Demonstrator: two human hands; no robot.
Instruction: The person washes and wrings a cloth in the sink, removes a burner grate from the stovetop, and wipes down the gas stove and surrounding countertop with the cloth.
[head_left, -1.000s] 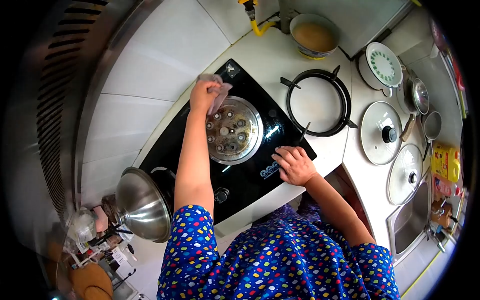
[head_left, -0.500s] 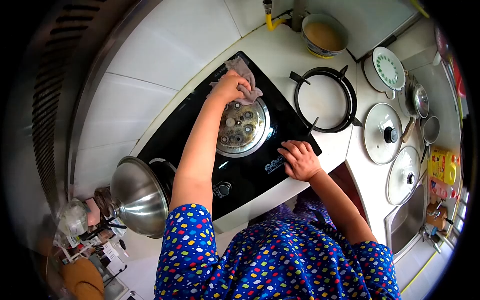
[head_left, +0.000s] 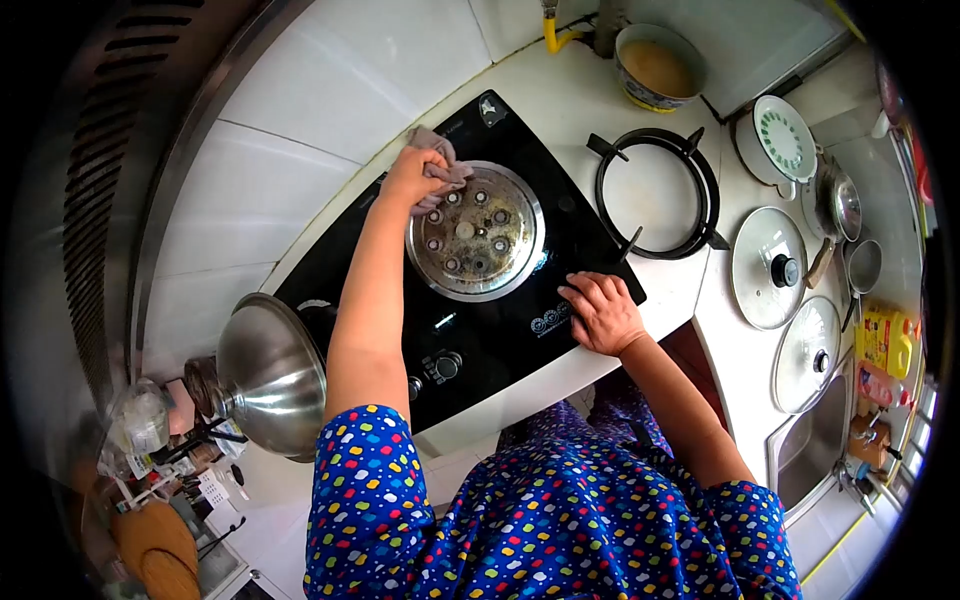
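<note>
My left hand grips a bunched greyish-pink cloth and presses it on the black glass cooktop by the upper left rim of the round burner. The burner plate has a shiny metal rim and brownish stains around several small round parts. My right hand lies flat on the cooktop's front right corner, fingers stretched out, with nothing in it. A black pot-support ring with prongs rests on the white counter to the right of the cooktop.
A large steel dome lid stands at the cooktop's left end. On the counter are a bowl of cloudy liquid, a white pot, two glass lids and a small pan. A sink lies far right.
My left hand has slid the cloth leftward along the burner's far side, uncovering the cooktop's back corner and more of the burner plate. My right hand has stayed in place.
</note>
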